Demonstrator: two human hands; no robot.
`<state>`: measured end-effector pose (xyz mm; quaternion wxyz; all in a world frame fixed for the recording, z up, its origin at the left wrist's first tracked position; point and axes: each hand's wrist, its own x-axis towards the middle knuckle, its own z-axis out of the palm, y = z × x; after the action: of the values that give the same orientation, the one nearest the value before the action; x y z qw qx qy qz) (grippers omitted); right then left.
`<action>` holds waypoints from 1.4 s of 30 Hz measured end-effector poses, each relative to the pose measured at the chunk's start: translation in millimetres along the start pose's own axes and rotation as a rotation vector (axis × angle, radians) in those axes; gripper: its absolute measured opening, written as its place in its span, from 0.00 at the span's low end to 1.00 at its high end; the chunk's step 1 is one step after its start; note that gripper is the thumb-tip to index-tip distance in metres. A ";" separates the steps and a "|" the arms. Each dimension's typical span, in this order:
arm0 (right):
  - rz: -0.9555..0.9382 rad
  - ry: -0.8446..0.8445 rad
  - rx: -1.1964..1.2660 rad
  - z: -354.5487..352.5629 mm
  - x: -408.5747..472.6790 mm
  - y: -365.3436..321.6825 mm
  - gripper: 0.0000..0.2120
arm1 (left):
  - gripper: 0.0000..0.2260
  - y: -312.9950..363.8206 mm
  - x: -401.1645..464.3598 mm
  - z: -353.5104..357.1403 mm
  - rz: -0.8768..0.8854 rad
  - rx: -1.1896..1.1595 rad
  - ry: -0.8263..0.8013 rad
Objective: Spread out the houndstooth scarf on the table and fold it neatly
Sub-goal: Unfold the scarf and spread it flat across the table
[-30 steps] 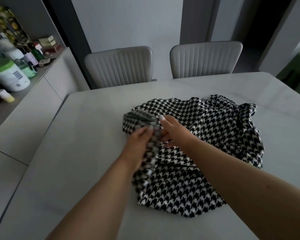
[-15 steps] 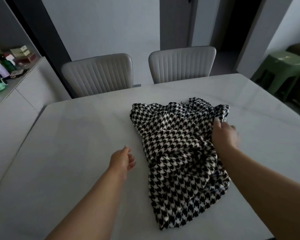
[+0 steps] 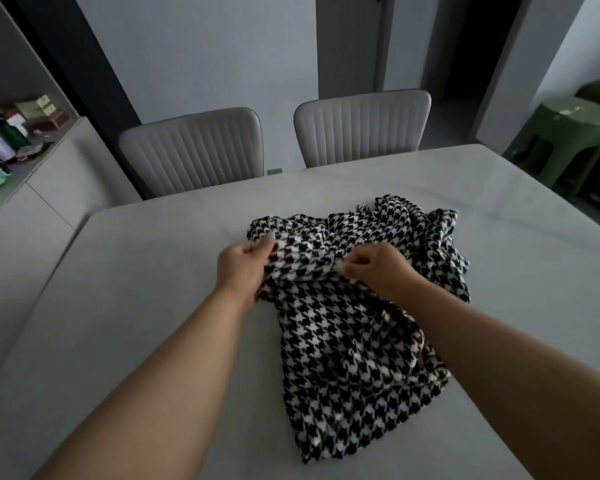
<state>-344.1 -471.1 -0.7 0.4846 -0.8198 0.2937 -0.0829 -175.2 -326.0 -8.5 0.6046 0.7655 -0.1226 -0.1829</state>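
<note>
The black-and-white houndstooth scarf point(image 3: 354, 348) lies crumpled in a heap on the pale grey table point(image 3: 136, 306), right of the middle. My left hand point(image 3: 243, 268) pinches the scarf's upper left edge between thumb and fingers. A short way to its right, my right hand point(image 3: 378, 268) is closed on a raised fold of the same edge. The stretch of cloth between the two hands is lifted slightly off the table. The rest of the scarf stays bunched, with a fringed end at the far side.
Two grey ribbed chairs point(image 3: 194, 150) point(image 3: 361, 126) stand at the table's far edge. A sideboard point(image 3: 21, 202) with bottles and boxes runs along the left. A green stool point(image 3: 575, 133) stands at the back right.
My left hand came from the bare table onto the scarf's left edge and gripped it. My right hand moved left from the scarf's right side and took hold beside the left.
</note>
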 end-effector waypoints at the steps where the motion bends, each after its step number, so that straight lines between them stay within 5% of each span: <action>1: -0.034 0.028 0.035 -5.6 -1.7 -13.6 0.10 | 0.17 19.1 3.5 -6.4 0.102 0.073 0.015; 5: -0.173 0.146 0.254 -21.9 -2.5 -71.2 0.10 | 0.21 111.0 10.7 -31.8 0.346 0.228 0.058; 9: -0.229 0.111 0.567 -25.5 2.9 -106.5 0.10 | 0.23 160.3 7.1 -60.2 0.389 0.189 0.011; 13: -0.159 -0.068 0.562 -9.2 0.1 -98.4 0.10 | 0.26 93.8 6.7 -72.3 -0.057 0.153 0.101; 16: -0.106 -0.317 0.256 17.3 -10.8 -82.5 0.11 | 0.33 12.8 -12.0 -68.1 -0.613 -0.057 -0.177; 19: -0.049 -0.432 0.208 46.5 -8.6 -77.7 0.13 | 0.32 -38.8 -28.7 -62.4 -0.750 -0.197 -0.251; 21: 0.018 -0.224 0.230 56.3 11.7 -71.0 0.13 | 0.28 -55.4 -30.2 -61.8 -0.744 -0.266 -0.122; 23: 0.018 -0.012 -0.068 55.2 35.1 -54.1 0.15 | 0.25 -60.9 -27.7 -67.3 -0.694 -0.285 -0.018; 26: 0.140 -0.205 -0.489 51.1 52.6 -10.9 0.25 | 0.19 -57.7 -20.7 -84.5 -0.618 -0.263 0.092; 28: 0.367 -0.365 -0.476 48.2 53.0 21.1 0.32 | 0.21 -46.9 -15.2 -102.8 -0.582 -0.253 0.166; 33: 0.522 -0.245 -0.385 22.8 54.8 62.6 0.44 | 0.20 -29.0 8.6 -159.6 -0.428 -0.225 0.441; 36: 0.619 -0.192 -0.449 10.7 63.7 56.7 0.49 | 0.18 -32.5 9.6 -168.1 -0.389 -0.079 0.466; 38: 0.500 -0.087 -0.615 18.9 67.1 35.7 0.48 | 0.14 -41.9 5.6 -153.4 -0.374 0.025 0.366; 40: 0.170 0.085 -0.767 43.8 66.8 7.7 0.40 | 0.11 -52.9 0.2 -138.0 -0.435 0.105 0.223; 42: -0.126 0.057 -0.560 79.5 59.6 -23.9 0.30 | 0.15 -59.3 -4.0 -129.8 -0.564 0.151 0.082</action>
<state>-252.6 -436.8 -30.5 0.2247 -0.9357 0.2670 -0.0517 -125.2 -196.0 -39.3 0.4755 0.8190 0.1065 -0.3029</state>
